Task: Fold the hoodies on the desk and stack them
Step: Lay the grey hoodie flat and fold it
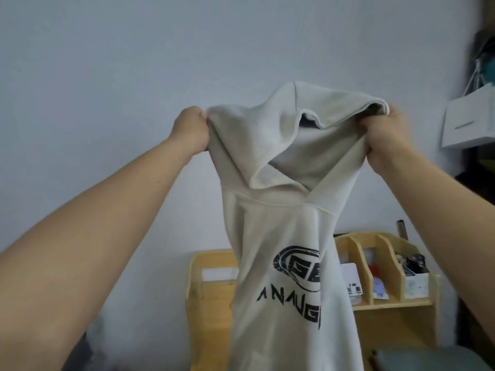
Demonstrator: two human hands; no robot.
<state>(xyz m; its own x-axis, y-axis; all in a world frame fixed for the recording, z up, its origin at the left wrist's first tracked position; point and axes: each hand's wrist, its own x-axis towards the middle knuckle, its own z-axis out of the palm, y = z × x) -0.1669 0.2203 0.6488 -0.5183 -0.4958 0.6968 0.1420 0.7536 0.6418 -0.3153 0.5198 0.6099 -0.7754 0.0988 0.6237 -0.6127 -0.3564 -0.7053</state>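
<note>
Pale grey hoodie (281,236) hangs in mid-air in front of the wall (134,62), black logo print facing the camera, hood at top. Wooden desk organizer (380,266) behind it, partly covered. White paper bag (468,121) hangs at right. Left hand (191,131) fingers clenched on the hood's left edge; right hand (385,135) grasping the hood's right edge.

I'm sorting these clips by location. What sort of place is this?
Probably a room at home or a small study, not a shop or laundry. A wooden desk organizer holds cards and small items, a white paper bag hangs by a plain wall, and both hands lift a beige hoodie.
</note>
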